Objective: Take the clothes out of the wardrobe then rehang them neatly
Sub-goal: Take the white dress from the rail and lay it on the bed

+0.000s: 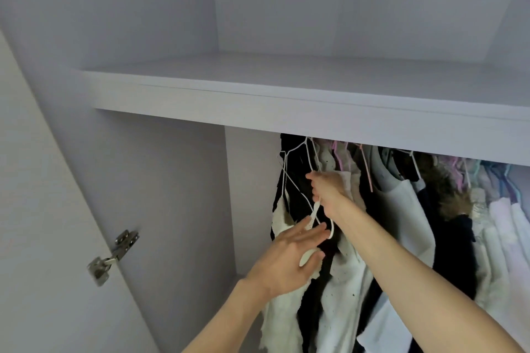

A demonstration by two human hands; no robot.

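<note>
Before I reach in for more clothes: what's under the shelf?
Under the shelf hang clothes on hangers, dark and pale. The right hand grips one hanger. The shelf edge hides the rail.

Rail hidden behind shelf (286,103); clothes (401,223) cut off at bottom, right edges.

White wardrobe (160,180); black, cream and speckled white clothes (344,272).
</note>
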